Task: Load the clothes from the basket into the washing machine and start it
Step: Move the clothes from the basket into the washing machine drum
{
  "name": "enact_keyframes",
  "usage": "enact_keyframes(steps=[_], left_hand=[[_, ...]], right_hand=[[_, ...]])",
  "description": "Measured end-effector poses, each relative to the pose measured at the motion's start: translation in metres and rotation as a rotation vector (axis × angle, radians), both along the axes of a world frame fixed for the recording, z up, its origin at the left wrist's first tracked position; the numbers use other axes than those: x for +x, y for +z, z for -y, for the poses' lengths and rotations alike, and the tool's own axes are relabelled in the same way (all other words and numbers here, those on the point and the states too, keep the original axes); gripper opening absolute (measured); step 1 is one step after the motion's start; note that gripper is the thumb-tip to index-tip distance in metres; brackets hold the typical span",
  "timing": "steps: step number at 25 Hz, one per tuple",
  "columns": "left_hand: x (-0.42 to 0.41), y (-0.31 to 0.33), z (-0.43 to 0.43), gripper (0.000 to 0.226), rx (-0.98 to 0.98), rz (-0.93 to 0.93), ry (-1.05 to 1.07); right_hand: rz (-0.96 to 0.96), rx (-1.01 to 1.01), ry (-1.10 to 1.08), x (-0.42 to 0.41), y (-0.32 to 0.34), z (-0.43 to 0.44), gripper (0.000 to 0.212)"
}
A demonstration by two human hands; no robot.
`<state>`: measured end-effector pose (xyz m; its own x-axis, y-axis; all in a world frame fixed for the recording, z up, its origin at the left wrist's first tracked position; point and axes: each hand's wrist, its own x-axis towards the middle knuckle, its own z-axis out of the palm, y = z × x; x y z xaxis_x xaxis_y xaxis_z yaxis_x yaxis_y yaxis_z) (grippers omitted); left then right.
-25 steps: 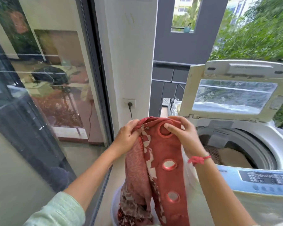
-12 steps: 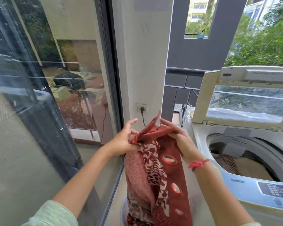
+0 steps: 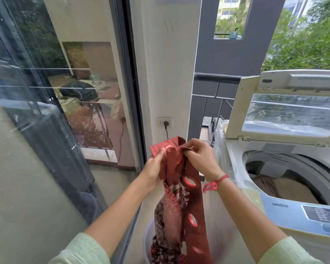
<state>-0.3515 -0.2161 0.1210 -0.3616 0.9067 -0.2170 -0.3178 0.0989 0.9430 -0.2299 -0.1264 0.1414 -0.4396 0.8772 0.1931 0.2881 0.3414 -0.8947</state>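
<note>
A long red patterned curtain (image 3: 191,212) with round eyelets hangs from both my hands. My left hand (image 3: 153,170) grips its top edge on the left. My right hand (image 3: 200,159) pinches the bunched top on the right. The cloth's lower end trails down into a pale basket (image 3: 148,244) on the floor. To the right stands a top-loading washing machine (image 3: 274,212) with its lid (image 3: 286,109) raised. Brown and checked clothes (image 3: 274,185) lie in its drum.
A glass sliding door (image 3: 51,111) fills the left. A white wall with a plugged-in socket (image 3: 165,122) is straight ahead. A dark balcony railing (image 3: 215,86) runs behind the machine. The control panel (image 3: 324,216) faces me at the lower right.
My hands have gathered the curtain's top into a tighter bunch and lowered it a little. The view has turned left, so the machine sits farther right.
</note>
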Motion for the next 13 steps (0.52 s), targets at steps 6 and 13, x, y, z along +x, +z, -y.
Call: enact_keyframes(steps=[6, 13], left_hand=[[0.006, -0.002, -0.005, 0.058, 0.23, -0.542, -0.065], [-0.026, 0.034, -0.014, 0.024, 0.353, -0.564, 0.146]], right_hand=[[0.033, 0.019, -0.103, -0.005, 0.015, -0.01, 0.011], [-0.022, 0.021, 0.085, 0.007, -0.006, -0.017, 0.019]])
